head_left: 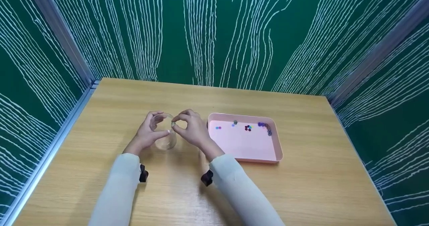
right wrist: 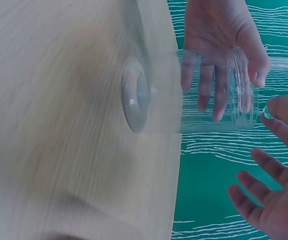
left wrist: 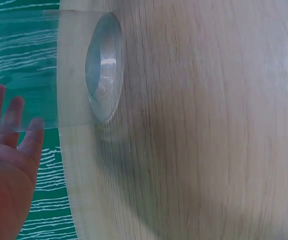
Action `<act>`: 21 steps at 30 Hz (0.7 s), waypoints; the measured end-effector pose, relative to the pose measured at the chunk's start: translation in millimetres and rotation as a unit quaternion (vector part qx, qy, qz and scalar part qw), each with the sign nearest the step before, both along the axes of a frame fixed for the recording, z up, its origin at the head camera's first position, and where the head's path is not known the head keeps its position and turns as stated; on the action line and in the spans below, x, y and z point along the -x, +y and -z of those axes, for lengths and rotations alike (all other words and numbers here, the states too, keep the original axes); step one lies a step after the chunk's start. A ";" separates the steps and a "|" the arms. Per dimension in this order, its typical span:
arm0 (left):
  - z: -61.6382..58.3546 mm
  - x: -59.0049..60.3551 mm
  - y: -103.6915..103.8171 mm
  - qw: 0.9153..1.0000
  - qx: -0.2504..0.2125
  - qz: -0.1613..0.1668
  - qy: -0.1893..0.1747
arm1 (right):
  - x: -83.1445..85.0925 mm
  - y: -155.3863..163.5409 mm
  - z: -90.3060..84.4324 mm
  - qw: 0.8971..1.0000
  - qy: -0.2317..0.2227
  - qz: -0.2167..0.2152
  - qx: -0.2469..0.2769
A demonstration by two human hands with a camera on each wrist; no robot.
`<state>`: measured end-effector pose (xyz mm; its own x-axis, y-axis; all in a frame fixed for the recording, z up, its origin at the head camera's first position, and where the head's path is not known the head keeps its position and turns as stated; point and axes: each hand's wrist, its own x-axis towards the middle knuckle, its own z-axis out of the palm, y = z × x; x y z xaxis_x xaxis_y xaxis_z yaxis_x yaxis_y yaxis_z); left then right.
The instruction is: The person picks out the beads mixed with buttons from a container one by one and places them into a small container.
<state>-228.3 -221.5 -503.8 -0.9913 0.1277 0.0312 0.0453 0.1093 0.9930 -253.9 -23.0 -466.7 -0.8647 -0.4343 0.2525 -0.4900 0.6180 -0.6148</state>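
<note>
A clear glass jar (head_left: 165,139) stands upright on the wooden table (head_left: 187,192), left of centre. My left hand (head_left: 149,131) wraps round its left side, fingers behind the glass and thumb near the rim. My right hand (head_left: 178,123) pinches a small greenish bead (head_left: 173,123) between thumb and forefinger, right at the jar's mouth. The right wrist view shows the jar (right wrist: 209,95), the left hand (right wrist: 219,40) behind it, and the bead (right wrist: 268,112) at my right fingertips (right wrist: 284,107). In the left wrist view the jar (left wrist: 78,70) looks empty beside my left palm (left wrist: 6,170).
A pink tray (head_left: 248,147) lies just right of my right hand, with several coloured beads (head_left: 248,128) scattered along its far side. Green patterned walls close the table in at the back and on both sides.
</note>
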 end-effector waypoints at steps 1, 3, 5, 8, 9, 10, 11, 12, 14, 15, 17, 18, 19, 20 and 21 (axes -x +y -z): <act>-3.3 -1.7 0.8 1.000 -0.001 0.002 0.000 | 0.1 -0.6 0.8 1.000 -0.006 0.002 0.002; -10.0 -5.0 2.5 1.000 -0.005 0.004 -0.001 | 0.3 -1.5 2.0 1.000 -0.015 0.008 0.006; -15.5 -8.0 3.7 1.000 -0.003 0.007 0.000 | 0.6 -2.0 3.1 1.000 -0.025 0.012 0.009; -17.7 -9.5 4.3 1.000 -0.002 0.007 -0.002 | 0.6 -2.5 4.6 0.999 -0.039 0.014 0.015; -18.0 -9.8 4.2 1.000 -0.002 0.008 -0.004 | 0.6 -2.7 5.0 0.999 -0.042 0.013 0.017; -17.6 -9.6 4.1 1.000 -0.003 0.009 -0.005 | 0.6 -3.0 5.3 0.999 -0.045 0.013 0.019; -17.7 -9.4 4.0 1.000 -0.005 0.009 -0.009 | 0.7 -3.3 5.7 0.999 -0.047 0.013 0.022; -16.8 -8.7 3.8 1.000 -0.005 0.010 -0.009 | 0.8 -3.5 5.9 0.998 -0.050 0.015 0.023; -14.3 -7.0 3.5 1.000 -0.004 0.010 -0.015 | 1.1 -4.2 6.2 0.998 -0.057 0.019 0.027; -11.1 -5.1 3.0 1.000 -0.003 0.009 -0.015 | 1.3 -4.6 6.4 0.997 -0.063 0.024 0.029; -4.6 -1.4 1.6 1.000 0.000 0.005 -0.014 | 1.5 -5.3 6.6 0.996 -0.079 0.033 0.034; -1.4 0.1 0.7 1.000 0.003 0.003 -0.012 | 1.6 -5.5 6.6 0.995 -0.087 0.038 0.037; 1.9 1.6 -0.2 1.000 0.006 0.000 -0.010 | 1.7 -5.9 6.7 0.994 -0.094 0.041 0.041; 5.0 2.8 -1.2 1.000 0.007 -0.002 -0.009 | 1.9 -6.4 6.7 0.993 -0.100 0.042 0.045; 6.5 3.2 -1.9 1.000 0.008 -0.004 -0.006 | 2.1 -6.9 6.7 0.992 -0.105 0.043 0.047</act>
<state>-231.5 -223.4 -510.3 -0.9927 0.1196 0.0174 0.0325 0.1251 0.9916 -256.0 -29.9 -473.4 -0.9351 -0.3401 0.0995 -0.2937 0.5868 -0.7546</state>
